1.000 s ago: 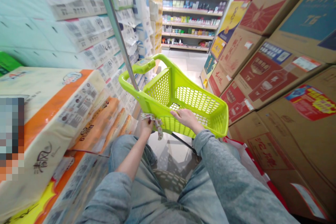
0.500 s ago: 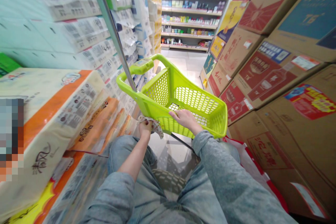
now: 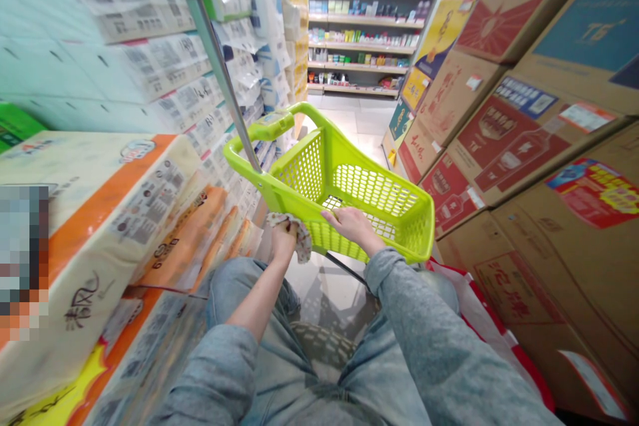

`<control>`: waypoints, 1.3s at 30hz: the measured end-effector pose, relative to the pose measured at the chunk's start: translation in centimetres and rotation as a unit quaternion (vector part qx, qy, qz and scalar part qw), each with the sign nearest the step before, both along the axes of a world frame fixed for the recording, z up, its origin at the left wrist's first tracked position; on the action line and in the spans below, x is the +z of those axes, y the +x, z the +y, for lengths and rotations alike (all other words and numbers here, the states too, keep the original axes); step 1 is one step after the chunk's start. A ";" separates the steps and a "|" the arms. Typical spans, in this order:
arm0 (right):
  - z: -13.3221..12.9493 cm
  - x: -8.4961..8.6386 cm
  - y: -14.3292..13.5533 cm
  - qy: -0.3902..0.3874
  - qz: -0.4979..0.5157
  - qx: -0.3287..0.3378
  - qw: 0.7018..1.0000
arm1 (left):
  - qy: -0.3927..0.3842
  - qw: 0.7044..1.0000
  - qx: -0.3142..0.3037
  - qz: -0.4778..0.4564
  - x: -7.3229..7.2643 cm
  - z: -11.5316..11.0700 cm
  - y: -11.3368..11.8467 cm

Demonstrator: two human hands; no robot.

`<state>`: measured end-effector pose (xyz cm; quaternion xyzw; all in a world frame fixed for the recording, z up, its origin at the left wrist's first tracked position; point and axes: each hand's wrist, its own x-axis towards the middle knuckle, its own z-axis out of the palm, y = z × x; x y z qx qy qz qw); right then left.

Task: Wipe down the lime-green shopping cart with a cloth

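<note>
A bright green plastic shopping basket (image 3: 394, 186) with a grey pull handle (image 3: 219, 60) stands in front of me, its inside showing no goods. My right hand (image 3: 352, 225) is closed over the basket's near rim, thumb on top. In my left hand (image 3: 283, 239) is a bunched, light patterned cloth (image 3: 303, 243), pressed against the outer near side of the basket, low and toward its left end. The cloth partly hides that wall, and the left fingertips are covered by it. A dark rod (image 3: 347, 267) shows beneath the basket.
Stacked tissue packs (image 3: 164, 206) rise close on my left. Cardboard cartons (image 3: 519, 146) are piled along the right, with a red and white bag (image 3: 462, 293) at their foot. Shelves of small goods (image 3: 369, 20) stand at the aisle's far end, beyond pale floor tiles (image 3: 344, 121).
My left hand and the cloth have slid slightly right and up along the basket's side. The right hand keeps its hold on the rim, and the basket stays in place.
</note>
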<state>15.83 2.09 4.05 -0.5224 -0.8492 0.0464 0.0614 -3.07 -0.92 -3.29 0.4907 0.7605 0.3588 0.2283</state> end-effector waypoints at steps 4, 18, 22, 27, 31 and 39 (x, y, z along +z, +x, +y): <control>0.2 -0.2 -0.1 -0.001 -0.006 -0.008 1.000 | 0.079 0.996 0.005 -0.045 2.3 -0.1 1.7; -0.3 0.3 -0.2 -0.012 0.001 -0.015 1.000 | 0.134 0.978 0.100 -0.128 -1.1 1.5 -0.7; -0.2 0.2 -0.2 -0.011 0.003 -0.015 1.000 | 0.209 0.960 0.115 -0.146 2.2 2.4 -0.7; -0.2 0.3 -0.2 -0.009 0.000 -0.013 1.000 | 0.279 0.942 0.128 -0.137 4.4 2.6 -0.4; -0.2 0.3 -0.1 -0.014 -0.001 -0.011 1.000 | 0.280 0.950 0.087 -0.105 3.6 1.4 0.2; 0.0 0.3 -0.1 -0.027 0.016 -0.011 0.999 | 0.266 0.942 0.003 -0.204 3.3 0.5 2.0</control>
